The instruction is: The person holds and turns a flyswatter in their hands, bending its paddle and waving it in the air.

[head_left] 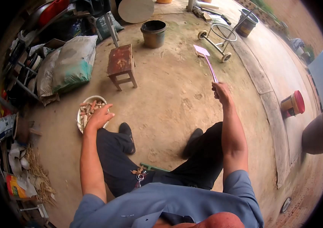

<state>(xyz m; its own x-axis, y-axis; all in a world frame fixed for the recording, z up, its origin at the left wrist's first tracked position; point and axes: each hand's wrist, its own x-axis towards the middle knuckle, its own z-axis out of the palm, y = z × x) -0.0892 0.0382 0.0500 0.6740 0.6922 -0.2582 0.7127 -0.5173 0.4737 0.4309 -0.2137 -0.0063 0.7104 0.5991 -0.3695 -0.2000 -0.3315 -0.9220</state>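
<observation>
On the floor (pixel 161 106) ahead of you stands a reddish-brown stool (pixel 120 60). Nearer you, to your left, a white bowl (pixel 79 114) sits partly under your left hand (pixel 100 117), whose fingers are spread apart; you cannot tell whether they touch anything inside. A pink fly swatter (pixel 210 65) points forward, your right hand (pixel 221 92) closed around its handle. Smallest are the pale-brown pieces (pixel 89 108) filling the bowl.

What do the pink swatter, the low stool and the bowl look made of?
Swatter: likely plastic, thin and evenly pink.
Stool: probably wood, its reddish paint worn in patches.
Bowl: whitish, smooth-rimmed; plastic or enamel, unclear which.
</observation>
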